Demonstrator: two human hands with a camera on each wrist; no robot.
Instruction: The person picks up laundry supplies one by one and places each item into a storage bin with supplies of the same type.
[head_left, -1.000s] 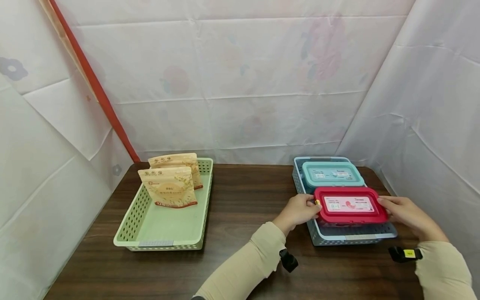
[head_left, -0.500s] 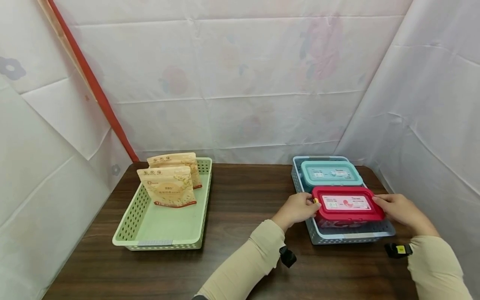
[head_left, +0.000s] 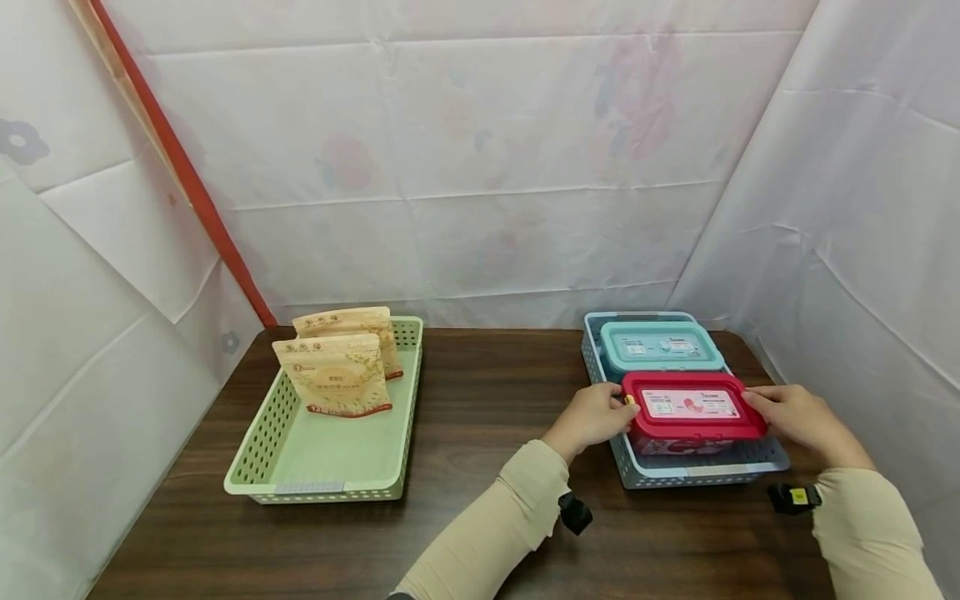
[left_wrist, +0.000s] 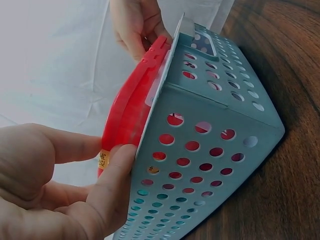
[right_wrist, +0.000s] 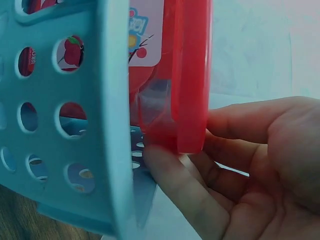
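A red lidded plastic box (head_left: 693, 408) with a pink-and-white label sits low in the front part of the blue basket (head_left: 675, 481). At its left end my left hand (head_left: 596, 419) pinches the lid rim between thumb and forefinger, right at the basket's edge (left_wrist: 145, 135). The right end of the lid is held by my right hand (head_left: 806, 421), thumb below the rim and fingers on top in the right wrist view. Most of the box's body is hidden by the basket's perforated wall (right_wrist: 65, 110). Behind it, a teal lidded box (head_left: 660, 346) fills the back of the same basket.
A green basket (head_left: 408, 433) stands on the left of the dark wooden table (head_left: 487, 517). Inside it two beige pouches (head_left: 341, 379) stand upright, one behind the other. White patterned sheets (head_left: 465, 167) hang behind and at both sides.
The red box has dropped lower into the blue basket and its front side has come into view. Both hands have moved with it, the right one slightly leftward.
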